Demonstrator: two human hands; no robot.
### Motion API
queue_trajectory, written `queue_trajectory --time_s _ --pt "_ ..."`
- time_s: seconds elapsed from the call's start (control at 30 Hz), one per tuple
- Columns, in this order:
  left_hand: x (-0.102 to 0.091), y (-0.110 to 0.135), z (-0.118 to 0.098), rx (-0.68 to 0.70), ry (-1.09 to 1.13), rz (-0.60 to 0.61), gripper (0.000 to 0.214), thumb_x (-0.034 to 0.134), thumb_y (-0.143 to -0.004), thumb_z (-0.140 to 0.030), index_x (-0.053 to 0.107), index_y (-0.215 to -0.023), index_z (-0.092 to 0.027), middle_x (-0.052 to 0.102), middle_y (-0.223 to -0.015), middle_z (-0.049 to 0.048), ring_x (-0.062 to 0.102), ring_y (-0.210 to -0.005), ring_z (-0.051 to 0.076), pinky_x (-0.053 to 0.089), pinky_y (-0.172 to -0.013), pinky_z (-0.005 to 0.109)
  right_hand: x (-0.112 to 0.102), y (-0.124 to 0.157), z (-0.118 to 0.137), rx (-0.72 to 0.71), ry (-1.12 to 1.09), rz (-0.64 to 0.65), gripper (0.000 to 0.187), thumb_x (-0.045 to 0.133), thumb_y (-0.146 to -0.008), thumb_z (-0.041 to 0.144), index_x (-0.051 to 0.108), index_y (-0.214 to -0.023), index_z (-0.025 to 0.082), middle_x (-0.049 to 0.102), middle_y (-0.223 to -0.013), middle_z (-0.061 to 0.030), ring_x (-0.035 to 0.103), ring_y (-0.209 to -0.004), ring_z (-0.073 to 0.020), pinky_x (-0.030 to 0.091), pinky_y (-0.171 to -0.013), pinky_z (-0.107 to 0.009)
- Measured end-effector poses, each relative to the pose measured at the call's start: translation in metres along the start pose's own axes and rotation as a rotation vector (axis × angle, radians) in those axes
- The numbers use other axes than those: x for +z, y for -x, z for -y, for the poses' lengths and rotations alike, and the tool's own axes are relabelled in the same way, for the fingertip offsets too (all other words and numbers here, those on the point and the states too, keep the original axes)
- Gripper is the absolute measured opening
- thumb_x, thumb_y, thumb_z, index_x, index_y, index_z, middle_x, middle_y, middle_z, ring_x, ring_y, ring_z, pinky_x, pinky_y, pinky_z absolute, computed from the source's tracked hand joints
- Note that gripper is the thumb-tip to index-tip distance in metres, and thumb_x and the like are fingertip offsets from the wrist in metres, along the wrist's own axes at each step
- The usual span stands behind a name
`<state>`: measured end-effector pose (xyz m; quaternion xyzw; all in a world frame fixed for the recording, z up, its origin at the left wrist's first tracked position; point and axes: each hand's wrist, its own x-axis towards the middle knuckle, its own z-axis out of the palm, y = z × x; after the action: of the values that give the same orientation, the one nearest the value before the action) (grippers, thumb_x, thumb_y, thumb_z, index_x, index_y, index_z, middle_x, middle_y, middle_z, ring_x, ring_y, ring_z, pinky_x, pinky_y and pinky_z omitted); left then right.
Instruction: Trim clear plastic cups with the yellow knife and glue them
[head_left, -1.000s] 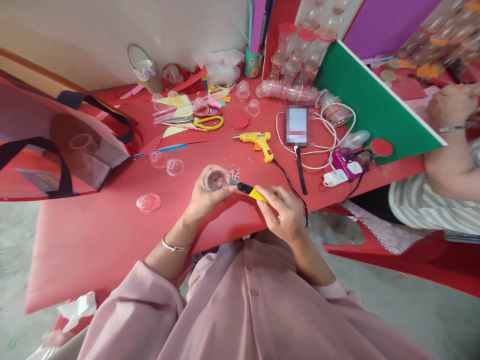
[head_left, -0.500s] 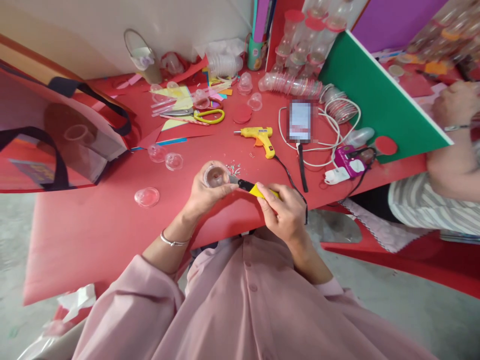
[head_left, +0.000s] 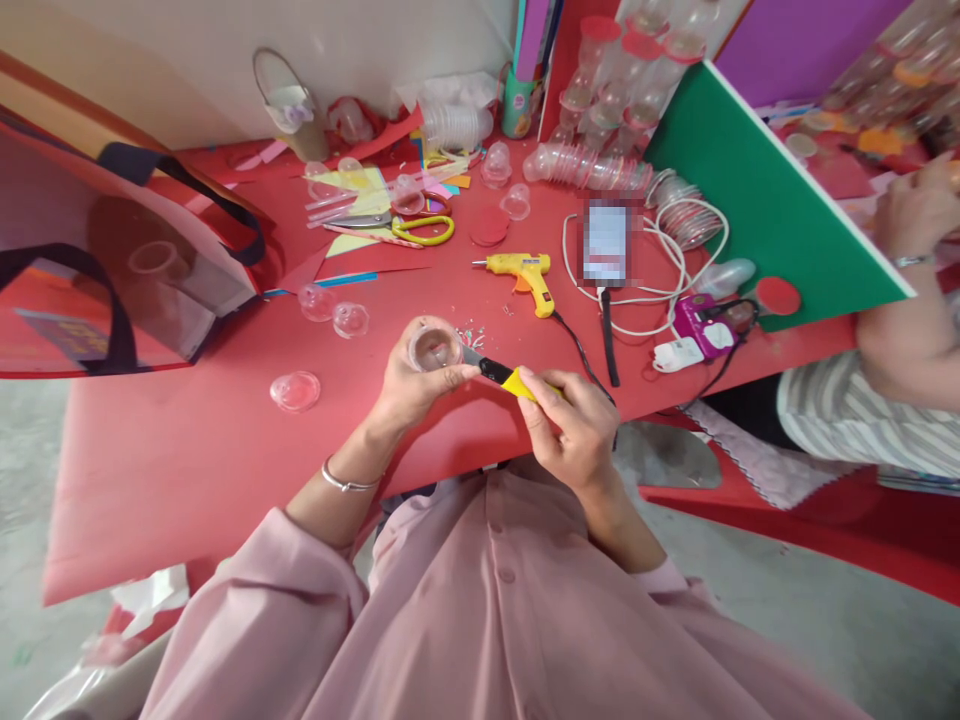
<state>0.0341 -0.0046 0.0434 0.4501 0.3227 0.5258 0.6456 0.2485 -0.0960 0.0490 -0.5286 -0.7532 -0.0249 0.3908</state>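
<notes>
A clear plastic cup [head_left: 436,350], its open mouth facing up, is held in my left hand [head_left: 409,385], with the thumb along its near side. My right hand [head_left: 574,425] grips a yellow and black utility knife [head_left: 517,382]. The knife's blade points left and meets the right side of the cup's rim, close to my left thumb. Small plastic shavings [head_left: 472,338] lie on the table just behind the blade. A yellow glue gun [head_left: 529,278] rests beyond my hands, its black cord running toward me.
On the red table [head_left: 187,470] are clear domed lids [head_left: 295,391], yellow-handled scissors [head_left: 424,230], paper scraps and a phone [head_left: 606,243] with white cable. A purple power adapter [head_left: 701,325] sits at right. A green board [head_left: 772,200] stands before another person's arm [head_left: 904,310]. At left is a bag [head_left: 142,270].
The cup has turned slightly in my left hand, and its inside looks different. The knife stays against its rim. The view has shifted a little.
</notes>
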Motion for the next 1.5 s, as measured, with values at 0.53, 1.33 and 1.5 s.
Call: queue_trajectory --time_s 0.53,1.33,1.5 --pt "0.001 0.002 0.001 -0.060 0.003 -0.019 0.044 0.100 -0.067 -0.023 0.063 -0.090 -0.020 0.063 -0.076 -0.0046 0.050 -0.051 0.004 0.043 -0.045 0.019 -0.001 0.000 0.001 0.000 0.052 0.019 0.044 0.068 -0.099 0.020 0.069 -0.143 0.026 0.077 -0.111 -0.0073 0.072 -0.097 -0.0198 0.055 -0.085 -0.033" --pt "-0.004 -0.003 0.010 -0.027 -0.088 -0.100 0.047 0.102 -0.064 -0.028 0.065 -0.092 -0.021 0.064 -0.083 -0.0008 0.057 -0.068 0.010 0.048 -0.058 0.021 0.005 -0.003 0.001 0.129 -0.129 0.069 0.041 0.062 -0.103 0.022 0.070 -0.142 0.026 0.078 -0.109 -0.0076 0.074 -0.097 -0.0190 0.060 -0.086 -0.032" --pt "-0.003 -0.004 0.011 -0.014 -0.090 -0.121 0.048 0.103 -0.062 -0.027 0.066 -0.092 -0.020 0.064 -0.085 -0.0009 0.058 -0.071 0.009 0.049 -0.061 0.021 0.004 -0.005 -0.002 0.135 -0.180 0.087 0.040 0.062 -0.103 0.020 0.070 -0.142 0.025 0.077 -0.109 -0.0071 0.074 -0.098 -0.0182 0.059 -0.086 -0.032"
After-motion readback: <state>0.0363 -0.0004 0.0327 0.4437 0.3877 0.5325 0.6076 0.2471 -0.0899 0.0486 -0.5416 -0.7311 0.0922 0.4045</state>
